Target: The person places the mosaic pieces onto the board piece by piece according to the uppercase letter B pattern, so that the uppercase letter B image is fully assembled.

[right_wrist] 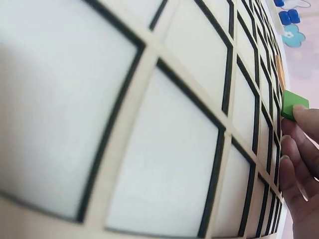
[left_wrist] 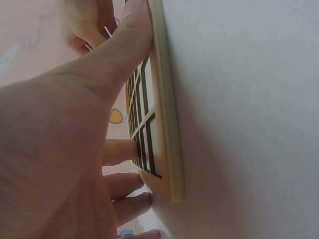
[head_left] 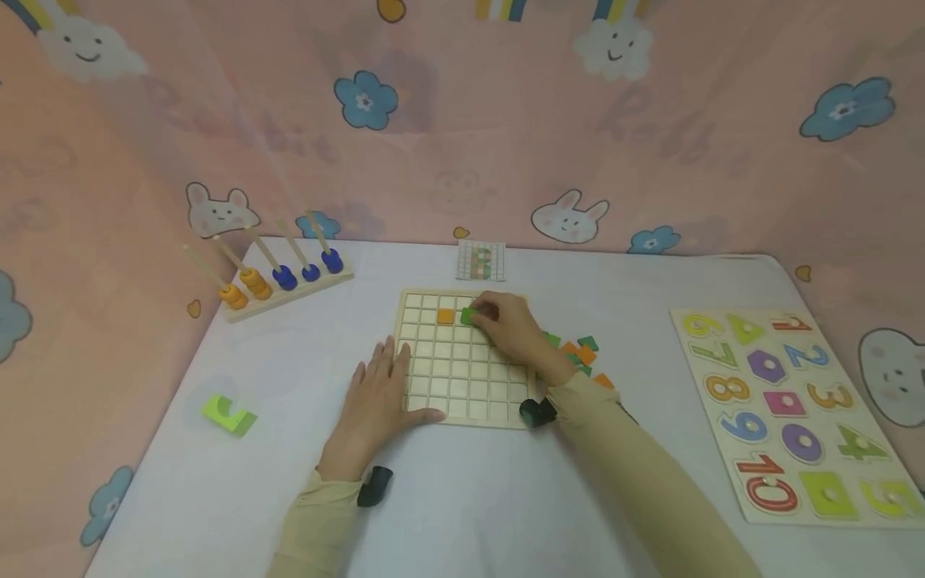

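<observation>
A wooden grid board [head_left: 441,388] lies on the white table, with one orange square tile [head_left: 446,316] sitting in a cell of its upper rows. Over those same rows, my right hand [head_left: 509,325] pinches a green tile [head_left: 467,315] between thumb and fingers, just right of the orange one. The right wrist view shows this green tile [right_wrist: 295,104] at the fingertips, close over the grid. My left hand [head_left: 374,397] rests with spread, straight fingers along the board's left edge, its thumb on the near edge.
Loose green and orange tiles [head_left: 587,354] lie right of the board, partly behind the right forearm. A pattern card [head_left: 481,261] is beyond it. A bead abacus [head_left: 285,299] stands back left, a light green arch block [head_left: 229,415] left, and a number puzzle board [head_left: 776,353] right.
</observation>
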`<state>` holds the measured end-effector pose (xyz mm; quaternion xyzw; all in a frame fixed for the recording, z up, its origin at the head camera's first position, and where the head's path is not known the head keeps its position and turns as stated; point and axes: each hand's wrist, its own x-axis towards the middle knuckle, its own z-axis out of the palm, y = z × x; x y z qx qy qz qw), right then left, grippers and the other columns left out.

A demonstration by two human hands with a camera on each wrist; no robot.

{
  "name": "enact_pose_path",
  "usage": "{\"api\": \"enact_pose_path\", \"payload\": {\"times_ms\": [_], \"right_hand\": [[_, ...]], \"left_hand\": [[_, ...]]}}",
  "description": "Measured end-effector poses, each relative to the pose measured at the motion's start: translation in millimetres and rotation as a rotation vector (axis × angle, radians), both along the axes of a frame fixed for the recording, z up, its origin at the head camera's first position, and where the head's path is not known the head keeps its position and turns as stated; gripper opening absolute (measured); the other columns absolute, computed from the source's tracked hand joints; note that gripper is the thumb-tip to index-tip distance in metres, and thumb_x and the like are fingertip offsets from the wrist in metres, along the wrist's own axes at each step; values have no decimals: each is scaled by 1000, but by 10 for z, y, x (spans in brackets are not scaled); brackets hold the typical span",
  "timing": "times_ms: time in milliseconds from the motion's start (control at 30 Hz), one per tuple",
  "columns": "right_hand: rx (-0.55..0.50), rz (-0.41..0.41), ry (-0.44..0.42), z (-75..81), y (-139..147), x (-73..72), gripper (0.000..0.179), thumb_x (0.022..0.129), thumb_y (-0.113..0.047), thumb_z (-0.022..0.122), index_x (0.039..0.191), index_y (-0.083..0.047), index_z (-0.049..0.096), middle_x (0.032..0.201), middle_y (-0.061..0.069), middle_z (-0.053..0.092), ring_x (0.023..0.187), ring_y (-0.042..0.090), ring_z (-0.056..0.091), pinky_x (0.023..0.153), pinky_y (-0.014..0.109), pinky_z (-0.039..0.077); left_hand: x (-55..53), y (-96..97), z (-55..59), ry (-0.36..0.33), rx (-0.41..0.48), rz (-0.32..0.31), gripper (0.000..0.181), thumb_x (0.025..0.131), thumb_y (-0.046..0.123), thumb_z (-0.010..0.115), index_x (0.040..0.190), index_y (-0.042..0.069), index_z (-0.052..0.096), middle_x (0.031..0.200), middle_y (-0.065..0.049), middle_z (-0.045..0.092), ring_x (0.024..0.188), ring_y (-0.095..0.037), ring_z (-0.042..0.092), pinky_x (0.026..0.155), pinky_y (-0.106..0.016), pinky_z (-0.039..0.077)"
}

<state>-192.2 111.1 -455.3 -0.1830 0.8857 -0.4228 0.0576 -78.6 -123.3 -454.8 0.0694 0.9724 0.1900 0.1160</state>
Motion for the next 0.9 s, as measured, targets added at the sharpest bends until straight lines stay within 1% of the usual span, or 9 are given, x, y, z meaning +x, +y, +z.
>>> {"api": "enact_pose_path", "payload": {"times_ms": [100,300,467,667,767,900], "right_hand": [[12,6,11,2,-26,-17,19,102,-6,69,116,5,72,103,17,76,91,26,69,85,37,60],[55,-9,-11,29,-59,-7,20,104,-10,68,119,3,73,100,14,74,88,24,64,81,34,55],[95,-25,8,5,-90,-2,22,104,-13,68,121,0,75,97,12,73,85,21,62,78,32,53],[161,-32,9,-12,-122,-1,32,104,-17,70,132,-4,74,100,10,70,86,20,58,75,30,49],[200,-27,5,-24,-131,-2,36,104,-19,70,137,-6,71,97,8,66,85,19,55,72,29,46],[219,-9,5,-19,-128,2,39,103,-19,71,138,-3,69,92,8,62,83,19,52,70,28,42]], "left_hand": [[-1,2,8,3,3,1,120,82,61,84,167,0,27,174,-27,17,164,-44,16,131,-65,21],[9,12,21,-2,13,1,118,82,59,85,166,0,27,174,-28,17,164,-44,16,131,-65,20],[9,21,23,-4,14,6,118,82,58,86,166,0,27,175,-27,17,164,-44,16,132,-65,20],[3,17,24,-5,17,10,119,82,59,86,167,0,26,175,-27,15,164,-44,15,132,-65,19],[3,15,22,-3,15,10,120,82,59,86,167,0,26,175,-27,15,164,-44,15,132,-65,20],[5,14,20,0,17,6,119,82,59,86,166,-1,27,175,-27,16,164,-44,15,131,-65,20]]}}
